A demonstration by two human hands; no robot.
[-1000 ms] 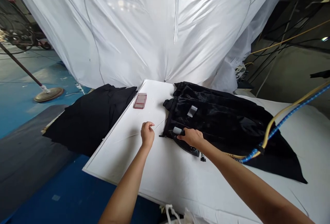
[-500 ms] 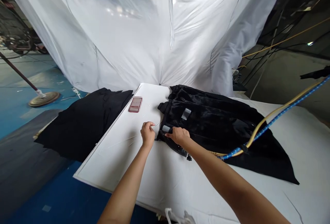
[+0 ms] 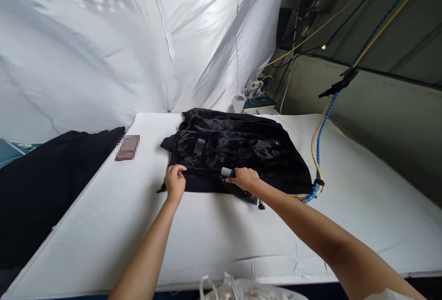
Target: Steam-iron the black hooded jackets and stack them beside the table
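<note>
A black velvety garment [image 3: 235, 148] lies spread on a white padded table [image 3: 207, 235], with soft folds along its far side. My right hand [image 3: 246, 179] is wrapped round the handle of a steam iron [image 3: 240, 194]. The iron rests over the garment's near edge, its grey handle end showing past my fingers. At the garment's near left corner, my left hand [image 3: 175, 184] has its fingers pinched on the cloth. A small grey patch [image 3: 199, 146] lies on the fabric beyond that hand.
Blue and yellow hoses [image 3: 319, 148] rise from the iron on the right. A reddish pixelated item [image 3: 128, 148] lies at the table's left. Black cloth [image 3: 62, 171] is piled beyond the left edge. White sheeting [image 3: 120, 51] hangs behind. A clear plastic bag [image 3: 248, 290] is at the near edge.
The view has swung right. My right hand has moved the iron rightward along the garment's near edge. My left hand, earlier on a thin white strip at the corner, now pinches the cloth.
</note>
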